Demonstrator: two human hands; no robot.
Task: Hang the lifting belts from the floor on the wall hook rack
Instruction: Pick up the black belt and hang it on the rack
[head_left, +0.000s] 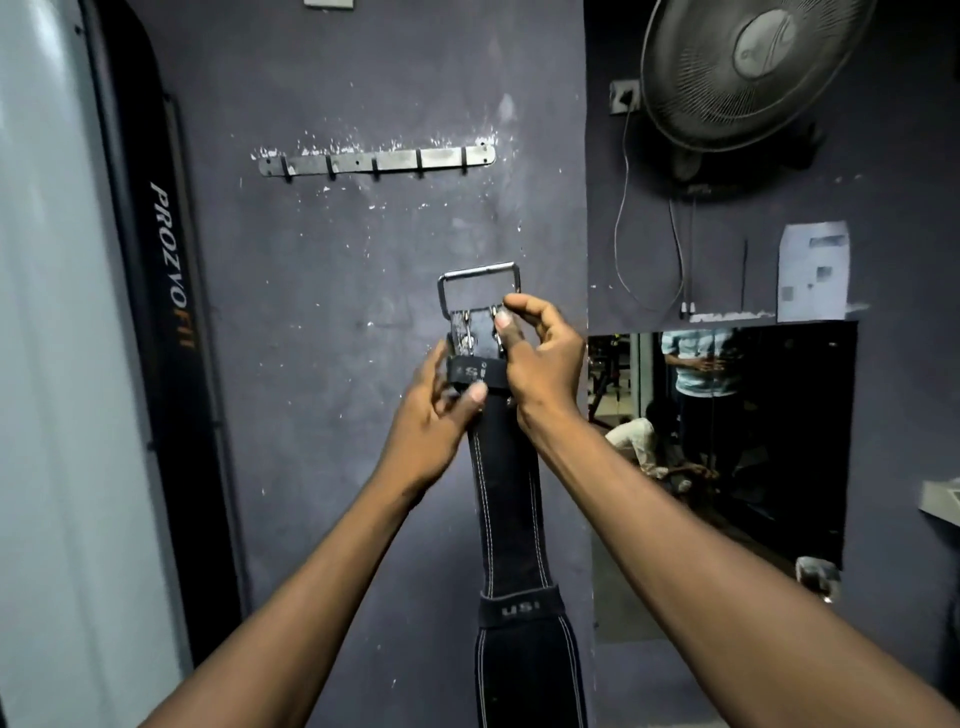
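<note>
My left grip (434, 421) and right grip (543, 358) both clasp the belt (506, 499) below its buckle (478, 288), under the hook rack (376, 159). The rack seems shallow, so the buckle could slip off.

This looks like a gym. A black upright panel (171, 270) at the left edge carries the lettering PROZVOFIT, and a stitched leather lifting belt (511, 499) with a steel buckle and a USI tag is held up in front of a metal hook rack (376, 160), which is screwed to a scuffed, dark-painted wall (363, 312). A wall-mounted fan (748, 67) hangs above a mirror (779, 467), whose murky reflection seems to show exercise machines and people among them, one standing and one low by the floor
</note>
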